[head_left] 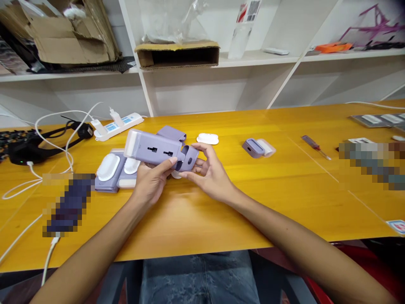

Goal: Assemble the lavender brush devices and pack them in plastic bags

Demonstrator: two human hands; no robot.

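Note:
My left hand is closed around a long purple plastic housing with two black-edged slots and a pale translucent end. In my right hand, between thumb and fingers, is a purple end cap with an oval hole. The cap sits at the housing's right end; whether they are joined I cannot tell. Behind the housing lies another purple piece. Left of my left hand are purple cases with white oval parts on top. A white oval part lies beyond my right hand.
A small purple piece with a translucent cover lies to the right, then a screwdriver. A power strip, white cables, a black headset-like device and a blurred phone-like object are at left. White shelves stand behind the table.

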